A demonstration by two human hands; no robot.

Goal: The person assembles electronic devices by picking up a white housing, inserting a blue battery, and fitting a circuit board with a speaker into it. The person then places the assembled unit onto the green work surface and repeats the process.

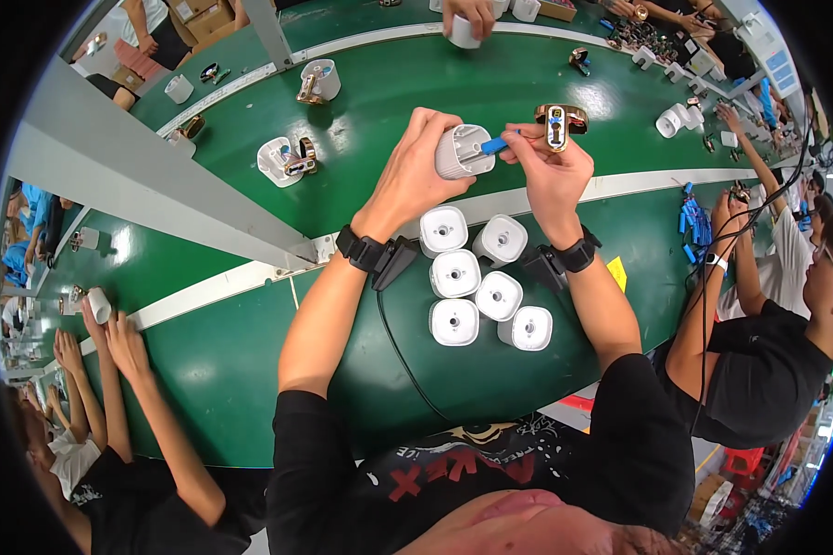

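My left hand (415, 171) is wrapped round a white, ribbed plastic housing (453, 155) tilted with its open end to the right. My right hand (553, 171) pinches a blue cylindrical battery (500, 142), whose end lies at the mouth of the housing. Just above the right fingers hangs a gold-rimmed part (557, 128) with a pale inner face; whether the hand grips it or a wire carries it, I cannot tell. Between my forearms several white housings (455, 274) stand on the green table, each showing a small hole in its upper face.
A grey metal post (167, 157) rises on the left, beside a white rail (620, 187) crossing the table. White housings with gold parts (287, 162) lie beyond it. Blue batteries (690, 222) are piled at right, near a co-worker's hands. A black cable (398, 342) trails from my left wristband.
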